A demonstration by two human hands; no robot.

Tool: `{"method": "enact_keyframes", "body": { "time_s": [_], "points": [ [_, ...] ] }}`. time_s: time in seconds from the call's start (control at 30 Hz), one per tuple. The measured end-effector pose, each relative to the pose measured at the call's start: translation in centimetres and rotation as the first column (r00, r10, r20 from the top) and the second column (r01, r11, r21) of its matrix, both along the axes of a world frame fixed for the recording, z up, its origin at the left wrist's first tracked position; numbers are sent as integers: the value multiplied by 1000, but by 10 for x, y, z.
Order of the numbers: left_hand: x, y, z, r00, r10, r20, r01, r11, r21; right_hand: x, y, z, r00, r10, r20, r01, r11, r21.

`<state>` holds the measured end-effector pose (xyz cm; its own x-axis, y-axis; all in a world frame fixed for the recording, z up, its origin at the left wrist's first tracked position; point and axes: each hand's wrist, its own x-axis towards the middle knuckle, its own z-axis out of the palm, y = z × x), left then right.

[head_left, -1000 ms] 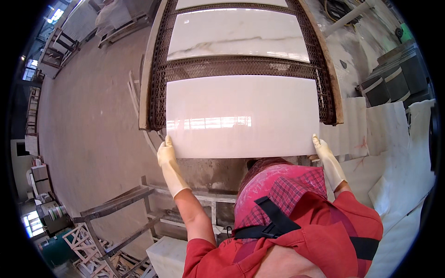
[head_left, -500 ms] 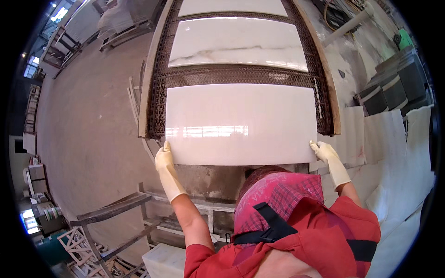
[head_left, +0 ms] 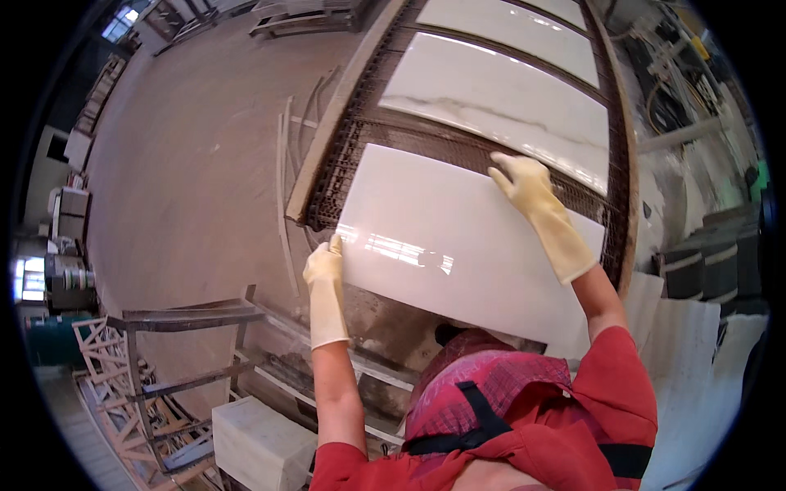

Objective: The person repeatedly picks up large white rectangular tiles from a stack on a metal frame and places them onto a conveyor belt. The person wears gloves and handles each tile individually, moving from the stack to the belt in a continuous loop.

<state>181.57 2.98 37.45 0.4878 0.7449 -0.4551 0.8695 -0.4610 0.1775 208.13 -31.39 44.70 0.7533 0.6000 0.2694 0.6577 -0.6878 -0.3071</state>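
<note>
As a gloved left hand (head_left: 324, 262) pinches the short edge of a polished white stone slab (head_left: 491, 245) at nine o'clock, the right hand (head_left: 524, 182) reaches across to its far long edge at one o'clock. The left grip is narrow, thumb on top and slab between; the right grip is loose, fingers a little spread, and whether they bear on the stone cannot be told. At the centre of the view, the slab lies at the near end of a mesh-belt conveyor (head_left: 409, 135), its near edge jutting past the belt.

The step in hand looks to be handling the slab at the conveyor's end; the next move would seem to call for a firm right hold and even support, since polished stone is likely heavy, slick and brittle at the corners.

Glossy and flat, the rectangle mirrors a barred patch of light. Toward one o'clock, a second slab (head_left: 499, 102) carries a grey-brown vein, apart from the first on the coarse dark mesh. A rough wooden rail (head_left: 344, 110) flanks the belt at eleven o'clock; a pale, squared block (head_left: 260, 446) sits at seven. Cream gloves (head_left: 561, 245), wrinkled and rubbery, reach past both wrists.
</note>
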Motion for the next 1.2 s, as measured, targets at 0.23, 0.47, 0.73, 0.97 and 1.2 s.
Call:
{"method": "enact_keyframes", "body": {
  "time_s": [0.23,0.47,0.73,0.97,1.2],
  "points": [
    [15,-3,17,998,48,-29,-49,998,-26,90,198,-23,910,300,287,-275,953,-124],
    [30,-1,19,998,55,-34,-57,996,-65,161,289,-72,922,298,247,-142,855,-499],
    [39,-1,22,993,103,-49,-107,991,-85,183,364,-80,989,-56,-137,-76,607,-791],
    [38,-1,21,995,99,-12,-99,994,-34,174,377,-69,963,-89,-253,-157,578,-801],
    [41,0,10,997,78,-26,-79,995,-60,140,371,-55,929,177,-325,-363,266,-893]
  ]
}}
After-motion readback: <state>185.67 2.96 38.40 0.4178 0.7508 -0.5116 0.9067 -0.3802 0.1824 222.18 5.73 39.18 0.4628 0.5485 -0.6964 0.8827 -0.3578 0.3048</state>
